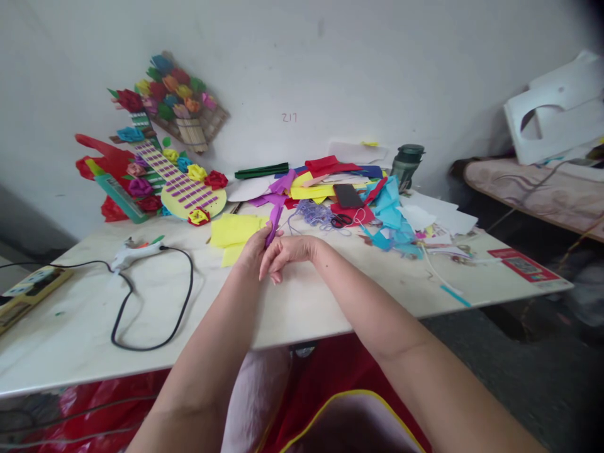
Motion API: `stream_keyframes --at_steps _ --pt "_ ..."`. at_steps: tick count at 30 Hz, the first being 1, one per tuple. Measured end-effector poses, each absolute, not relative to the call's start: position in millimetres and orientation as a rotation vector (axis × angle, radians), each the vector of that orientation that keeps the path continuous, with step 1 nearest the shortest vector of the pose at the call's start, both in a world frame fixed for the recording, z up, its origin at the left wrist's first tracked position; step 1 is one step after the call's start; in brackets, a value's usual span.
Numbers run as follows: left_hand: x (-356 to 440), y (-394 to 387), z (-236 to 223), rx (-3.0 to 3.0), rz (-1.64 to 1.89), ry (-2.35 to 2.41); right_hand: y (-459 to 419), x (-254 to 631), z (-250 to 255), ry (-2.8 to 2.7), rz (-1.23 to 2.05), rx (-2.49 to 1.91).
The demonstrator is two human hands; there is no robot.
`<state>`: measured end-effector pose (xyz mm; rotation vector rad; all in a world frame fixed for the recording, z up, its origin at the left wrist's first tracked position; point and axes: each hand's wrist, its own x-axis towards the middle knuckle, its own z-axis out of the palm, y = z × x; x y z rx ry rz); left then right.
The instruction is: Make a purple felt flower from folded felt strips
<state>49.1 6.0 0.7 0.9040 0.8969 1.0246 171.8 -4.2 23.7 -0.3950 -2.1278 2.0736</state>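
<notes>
So your left hand (256,244) has the purple paper strip (274,221) pinched between thumb and fingers, with the strip poking up past the fingertips, away from you. Your right hand (291,249) is right beside it, wrist bent, fingers curled and pointing down toward the tabletop (302,308). Can't tell if those right fingers are pinching anything, tbh.

Just left of your left fingers you've got the yellow paper (236,231) lying on the table. Beyond your right fingers and a bit to the right there's a tangle of purple yarn (314,212), with the black-handled scissors (341,220) next to it. The phone (348,195) is past those, on the colored paper pile, and the light blue paper (389,211) is further right. Well left of your fingers sits the white glue gun (136,253) with its black cord looped toward you. The flower-trimmed paper guitar (193,192) leans beyond it.
</notes>
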Motion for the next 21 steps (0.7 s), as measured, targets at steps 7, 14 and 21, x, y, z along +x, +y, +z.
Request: stream_keyframes --at_steps 7,14,21 --pt "44 7 11 0.885 1.243 0.83 -2 184 28 -2.045 2.009 -0.39" --pt "43 1 28 0.937 1.38 0.638 21 226 20 -1.385 1.49 -0.723" --pt "42 -10 33 0.986 1.233 0.538 35 206 5 -1.569 0.997 -0.993"
